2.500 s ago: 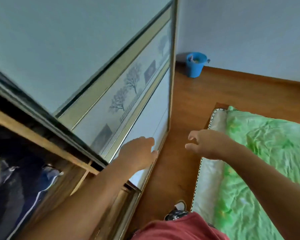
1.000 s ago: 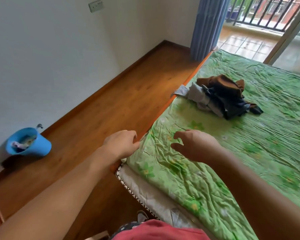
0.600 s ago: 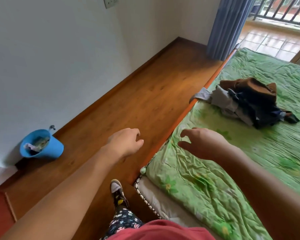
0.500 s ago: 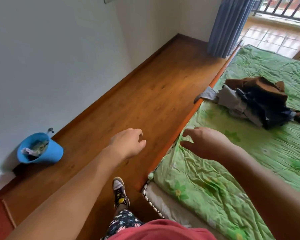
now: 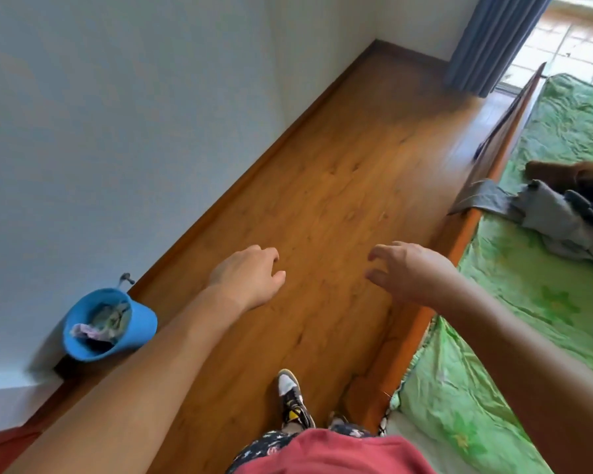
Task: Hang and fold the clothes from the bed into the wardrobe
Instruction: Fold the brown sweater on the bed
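Note:
A pile of clothes (image 5: 562,213) in grey, brown and dark cloth lies on the bed (image 5: 534,302) at the right edge of the view, one grey piece hanging over the wooden side rail. My left hand (image 5: 250,275) hovers over the floor, empty, fingers loosely curled and apart. My right hand (image 5: 408,271) is held out above the floor beside the bed rail, empty, fingers spread. Both hands are well short of the clothes. The wardrobe is out of view.
A wooden floor strip (image 5: 322,200) runs between the white wall (image 5: 117,131) and the bed rail (image 5: 459,234). A blue bucket (image 5: 107,323) with rags stands by the wall at left. A blue curtain (image 5: 486,39) hangs at the far end. My shoe (image 5: 293,398) is on the floor below.
The view has swung from the wardrobe to the bed, then left along the floor. The clothes pile has slid to the right edge. Both hands stay empty and held out in front.

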